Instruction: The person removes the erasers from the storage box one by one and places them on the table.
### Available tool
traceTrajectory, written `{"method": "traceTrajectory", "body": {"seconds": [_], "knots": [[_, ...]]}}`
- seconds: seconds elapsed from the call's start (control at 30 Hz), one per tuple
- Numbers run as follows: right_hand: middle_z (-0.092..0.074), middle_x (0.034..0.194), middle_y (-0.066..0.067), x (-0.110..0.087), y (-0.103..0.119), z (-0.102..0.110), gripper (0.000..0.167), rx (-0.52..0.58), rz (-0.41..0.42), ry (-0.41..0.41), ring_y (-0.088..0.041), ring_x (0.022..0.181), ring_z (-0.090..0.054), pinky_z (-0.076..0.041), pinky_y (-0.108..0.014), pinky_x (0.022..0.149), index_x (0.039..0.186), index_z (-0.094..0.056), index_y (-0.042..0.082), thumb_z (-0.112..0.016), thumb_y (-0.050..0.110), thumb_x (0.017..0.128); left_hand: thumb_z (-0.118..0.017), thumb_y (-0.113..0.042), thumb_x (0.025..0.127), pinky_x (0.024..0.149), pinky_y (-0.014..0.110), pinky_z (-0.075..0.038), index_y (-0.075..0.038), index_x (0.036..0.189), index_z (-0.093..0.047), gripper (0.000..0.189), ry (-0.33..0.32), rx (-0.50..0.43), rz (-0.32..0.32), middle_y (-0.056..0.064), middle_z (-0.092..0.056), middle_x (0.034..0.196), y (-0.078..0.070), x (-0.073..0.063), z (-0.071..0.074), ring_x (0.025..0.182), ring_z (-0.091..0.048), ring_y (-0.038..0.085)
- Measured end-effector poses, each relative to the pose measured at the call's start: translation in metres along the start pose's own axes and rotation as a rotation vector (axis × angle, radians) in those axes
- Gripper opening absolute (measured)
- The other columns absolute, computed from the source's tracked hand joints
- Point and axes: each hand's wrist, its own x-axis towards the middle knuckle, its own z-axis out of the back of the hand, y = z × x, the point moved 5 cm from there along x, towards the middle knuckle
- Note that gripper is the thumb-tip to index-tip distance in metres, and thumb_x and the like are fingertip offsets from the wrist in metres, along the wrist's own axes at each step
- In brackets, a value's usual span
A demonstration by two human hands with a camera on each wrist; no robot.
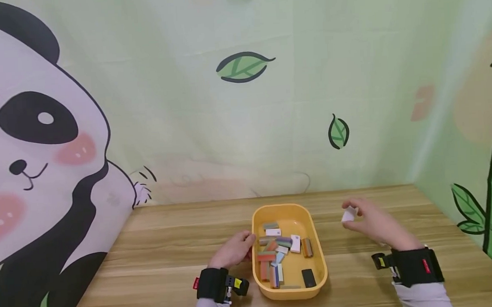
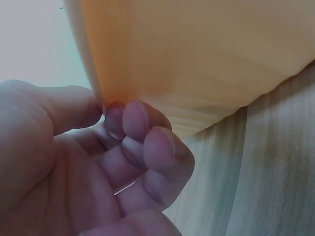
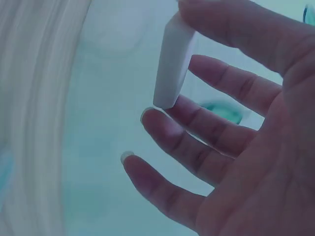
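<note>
Between the thumb and fingertips of my right hand (image 1: 374, 222) is a small white eraser (image 1: 349, 214), held up to the right of a yellow plastic tub (image 1: 320, 260). In the right wrist view the eraser (image 3: 173, 61) shows as a plain, smooth-sided block, its upper end under the thumb. My left hand (image 1: 233, 250) pinches the tub's left rim; the left wrist view has the thumb and curled fingertips (image 2: 160, 147) at the wall's edge. Inside the tub lie several striped, multicoloured blocks (image 1: 267, 256), white blocks (image 1: 295, 244) and one black block (image 1: 308, 278).
The tub stands on a wood-grain table (image 1: 171, 230). Behind the table hangs a pale green cloth backdrop (image 1: 187, 128) printed with leaves and a large panda (image 1: 44, 157); it continues along the right side. Each wrist wears a black strap (image 1: 417, 266) with a small camera.
</note>
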Motion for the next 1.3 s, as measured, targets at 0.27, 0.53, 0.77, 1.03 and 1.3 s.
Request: {"method": "traceTrajectory", "body": {"seconds": [0.27, 0.53, 0.77, 1.03, 1.3], "knots": [[-0.065, 0.112, -0.028, -0.019, -0.085, 0.021, 0.047, -0.003, -0.132, -0.043, -0.034, 0.094, -0.061, -0.048, -0.035, 0.069, 0.125, -0.057, -0.011, -0.073, 0.021, 0.096, -0.040, -0.024, 0.112, 0.066, 0.029, -0.044, 0.003, 0.108, -0.062, 0.035, 0.008, -0.017, 0.006, 0.001, -0.054, 0.077, 0.002, 0.001, -0.002, 0.071, -0.052, 0.016], [-0.060, 0.115, -0.041, -0.031, -0.147, 0.019, 0.052, -0.028, -0.327, 0.001, -0.042, 0.093, -0.061, -0.051, -0.048, 0.075, 0.126, -0.053, -0.015, -0.069, 0.026, 0.097, -0.040, -0.026, 0.112, 0.064, 0.029, -0.042, 0.000, 0.106, -0.063, 0.035, -0.002, 0.009, 0.006, 0.002, -0.053, 0.077, 0.001, 0.002, 0.000, 0.070, -0.052, 0.017], [-0.064, 0.107, -0.031, -0.035, -0.154, 0.008, 0.052, -0.053, -0.433, 0.027, -0.041, 0.089, -0.059, -0.045, -0.048, 0.070, 0.124, -0.055, -0.008, -0.070, 0.030, 0.092, -0.040, -0.025, 0.112, 0.065, 0.029, -0.043, 0.001, 0.107, -0.062, 0.035, 0.006, 0.007, 0.001, 0.002, -0.053, 0.076, 0.002, 0.002, -0.001, 0.070, -0.052, 0.016], [-0.056, 0.122, -0.039, -0.040, -0.155, 0.002, 0.053, -0.036, -0.565, 0.037, -0.061, 0.111, -0.047, -0.029, -0.082, 0.087, 0.125, -0.054, -0.005, -0.072, 0.032, 0.092, -0.040, -0.023, 0.112, 0.068, 0.029, -0.046, 0.002, 0.111, -0.063, 0.034, 0.009, 0.007, 0.003, 0.002, -0.054, 0.077, 0.002, 0.002, -0.001, 0.071, -0.053, 0.016], [-0.050, 0.128, -0.042, -0.040, -0.158, -0.002, 0.050, -0.011, -0.613, 0.042, -0.067, 0.121, -0.035, -0.021, -0.087, 0.092, 0.124, -0.055, -0.003, -0.071, 0.030, 0.091, -0.040, -0.024, 0.112, 0.068, 0.030, -0.047, 0.002, 0.113, -0.063, 0.035, 0.003, 0.007, 0.014, 0.002, -0.054, 0.078, 0.001, 0.001, -0.001, 0.072, -0.054, 0.016]]}}
